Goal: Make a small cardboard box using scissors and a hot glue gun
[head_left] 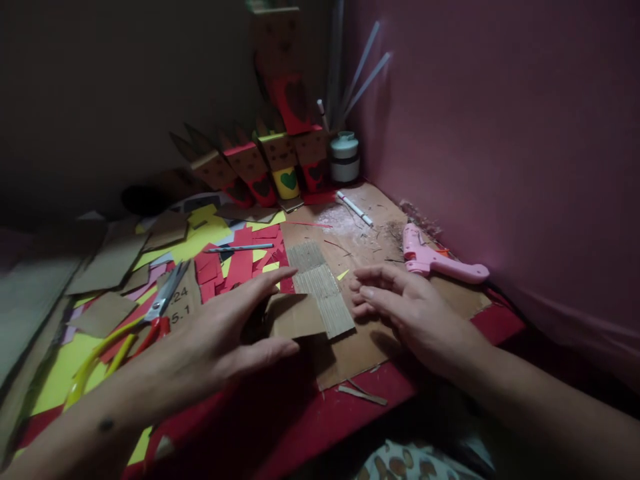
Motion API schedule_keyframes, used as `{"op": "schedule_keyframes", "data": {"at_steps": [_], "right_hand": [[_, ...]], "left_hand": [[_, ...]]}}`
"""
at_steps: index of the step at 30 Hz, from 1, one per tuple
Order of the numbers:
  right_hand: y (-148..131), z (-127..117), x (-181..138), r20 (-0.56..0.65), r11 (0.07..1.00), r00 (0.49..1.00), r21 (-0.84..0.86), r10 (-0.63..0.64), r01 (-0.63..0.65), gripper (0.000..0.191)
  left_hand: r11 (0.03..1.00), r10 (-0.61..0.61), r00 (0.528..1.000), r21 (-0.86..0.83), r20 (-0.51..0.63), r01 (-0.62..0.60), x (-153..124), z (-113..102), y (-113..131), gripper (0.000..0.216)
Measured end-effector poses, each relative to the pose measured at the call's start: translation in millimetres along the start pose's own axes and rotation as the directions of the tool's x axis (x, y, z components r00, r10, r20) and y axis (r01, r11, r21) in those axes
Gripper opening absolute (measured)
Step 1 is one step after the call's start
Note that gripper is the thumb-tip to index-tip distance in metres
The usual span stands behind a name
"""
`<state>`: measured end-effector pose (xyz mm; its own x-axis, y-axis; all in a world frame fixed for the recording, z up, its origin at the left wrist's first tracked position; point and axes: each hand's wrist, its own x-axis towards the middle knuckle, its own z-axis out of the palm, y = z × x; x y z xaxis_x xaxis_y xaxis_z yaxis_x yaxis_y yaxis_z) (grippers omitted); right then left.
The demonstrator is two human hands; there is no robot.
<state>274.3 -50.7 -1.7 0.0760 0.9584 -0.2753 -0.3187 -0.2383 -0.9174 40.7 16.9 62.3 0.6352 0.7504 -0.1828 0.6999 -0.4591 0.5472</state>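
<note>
My left hand is at the left edge of a smooth brown cardboard piece, its thumb and forefinger stretched apart around it. I see no firm grip there, and the other fingers are hidden. Under and behind that piece lies a ribbed cardboard strip, its corrugations facing up. To the right, my right hand hovers over the cardboard mat with fingers loosely curved, thumb apart from the lower fingers, and no object visible in it.
A pink glue gun lies on the right near the wall. Yellow-handled scissors, a pen and paper scraps cover the left side. Cardboard figures, a lidded jar and a white marker are at the back.
</note>
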Motion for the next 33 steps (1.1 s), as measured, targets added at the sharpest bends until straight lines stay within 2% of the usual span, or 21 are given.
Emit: {"op": "schedule_keyframes", "data": {"at_steps": [3,6,8,11,14,17,20,23,26,30,33], "right_hand": [[-8.0,0.5,4.2,0.021,0.984,0.997,0.166,0.068,-0.070,0.011],[-16.5,6.0,6.4,-0.027,0.941,0.983,0.295,0.179,-0.164,0.003],[-19.8,10.0,6.8,-0.038,0.911,0.970,0.355,0.240,-0.211,0.006],[-19.6,14.1,8.0,-0.058,0.889,0.969,0.415,0.239,-0.194,0.013],[-15.4,16.0,11.0,-0.089,0.888,0.971,0.431,0.220,-0.162,0.013],[-9.6,16.4,12.6,-0.054,0.917,0.985,0.377,0.161,-0.129,0.006],[-3.1,17.6,10.1,-0.036,0.935,0.993,0.341,0.116,-0.097,0.029],[4.6,21.7,8.1,-0.010,0.933,0.994,0.347,0.106,-0.096,0.047],[12.1,26.9,11.4,-0.043,0.942,0.997,0.331,0.071,-0.053,0.061],[16.2,30.8,17.3,-0.057,0.954,0.997,0.297,0.046,-0.027,0.067],[15.9,30.2,15.0,-0.066,0.971,0.996,0.234,0.059,-0.042,0.068]], "left_hand": [[0.968,-0.101,0.994,-0.226,0.049,0.110,14.0,-1.1,-6.5,0.070],[0.876,-0.202,0.976,-0.430,0.088,0.220,25.4,4.5,-12.3,0.062],[0.788,-0.226,0.968,-0.564,0.111,0.249,29.7,11.2,-15.4,0.061],[0.702,-0.227,0.965,-0.665,0.130,0.255,31.1,20.8,-18.3,0.058],[0.676,-0.225,0.966,-0.694,0.125,0.248,29.2,25.6,-19.7,0.053],[0.649,-0.224,0.968,-0.723,0.116,0.237,27.4,26.5,-19.7,0.049],[0.641,-0.224,0.969,-0.732,0.109,0.230,26.4,26.8,-19.5,0.049],[0.679,-0.218,0.971,-0.700,0.096,0.222,25.9,28.8,-20.0,0.051],[0.701,-0.207,0.974,-0.681,0.088,0.210,25.8,31.5,-21.0,0.054],[0.750,-0.177,0.982,-0.637,0.062,0.176,23.6,29.4,-20.6,0.059],[0.863,-0.147,0.989,-0.487,0.007,0.131,19.0,22.1,-18.1,0.059]]}}
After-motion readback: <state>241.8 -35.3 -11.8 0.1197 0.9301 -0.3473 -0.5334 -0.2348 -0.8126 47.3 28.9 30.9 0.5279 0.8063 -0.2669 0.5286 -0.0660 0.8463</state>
